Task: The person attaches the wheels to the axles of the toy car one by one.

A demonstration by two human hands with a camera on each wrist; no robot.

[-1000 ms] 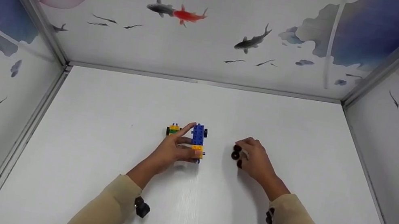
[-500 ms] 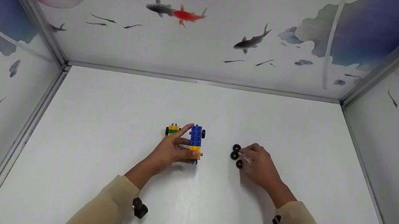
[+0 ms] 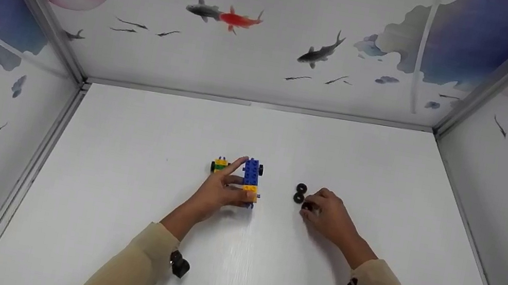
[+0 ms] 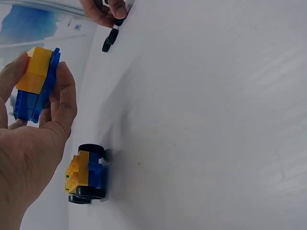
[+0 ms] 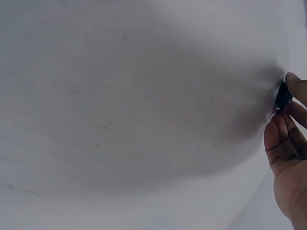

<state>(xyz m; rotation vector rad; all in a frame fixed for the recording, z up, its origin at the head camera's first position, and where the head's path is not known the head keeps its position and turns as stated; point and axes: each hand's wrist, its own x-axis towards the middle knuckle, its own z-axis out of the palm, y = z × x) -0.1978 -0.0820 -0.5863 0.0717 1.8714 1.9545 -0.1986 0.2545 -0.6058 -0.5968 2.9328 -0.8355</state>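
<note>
My left hand [image 3: 216, 193] grips a toy brick car [image 3: 252, 172] of blue and yellow bricks between thumb and fingers, raised above the table. One black wheel sits on its far right side, and a bare axle end sticks out lower down. In the left wrist view the car [image 4: 37, 76] shows its yellow block and blue base. With thumb and fingertips my right hand [image 3: 332, 218] pinches a small black wheel [image 5: 283, 95] at the table surface. Two more black wheels [image 3: 299, 198] lie just left of those fingers, touching or nearly touching each other.
Behind my left hand stands a second toy car [image 3: 220, 164], with yellow, green and blue bricks and black wheels, on the white table [image 3: 171, 138]. Printed panels [image 3: 266, 71] enclose the table at the back and both sides.
My right hand has drawn back from the farther wheels, and its fingers have closed around the nearest one. The left hand still holds the car in nearly the same place.
</note>
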